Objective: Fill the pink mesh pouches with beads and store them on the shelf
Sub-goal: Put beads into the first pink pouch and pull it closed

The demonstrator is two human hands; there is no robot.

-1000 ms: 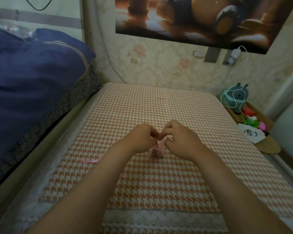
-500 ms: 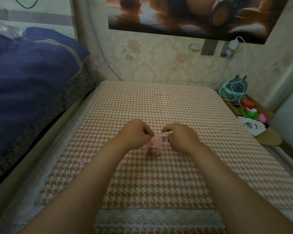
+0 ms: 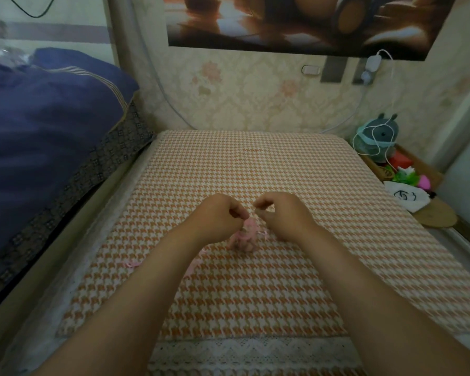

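Inspector: Pouch position?

Technician: On the checked cloth, about mid-surface, slightly nearer the left edge than the right. It sits between the two hands. The body rests on the cloth and the gathered top points up.

Inspector: Left hand state?

Technician: Fingers are curled. Thumb and forefinger are closed in a pinch on the top of the pouch.

Inspector: Right hand state?

Technician: Fingers are curled, with thumb tip and forefinger tip brought together just beside the pouch top. I cannot tell whether a string lies in that pinch. A thin pale thread shows at the pouch, below this hand.

Inspector: Pouch contents?

Technician: The lower part looks darker, but it is too blurred to identify.

Inspector: Other items on the surface?

Technician: A pink ribbon lies near the left edge, partly hidden by the left forearm.

Inspector: Surroundings?

Technician: A blue quilt lies beyond the left edge. A wooden shelf stands beyond the right edge, well apart from the pouch, and carries small toys and a white bag. A poster hangs on the wall beyond the far edge.
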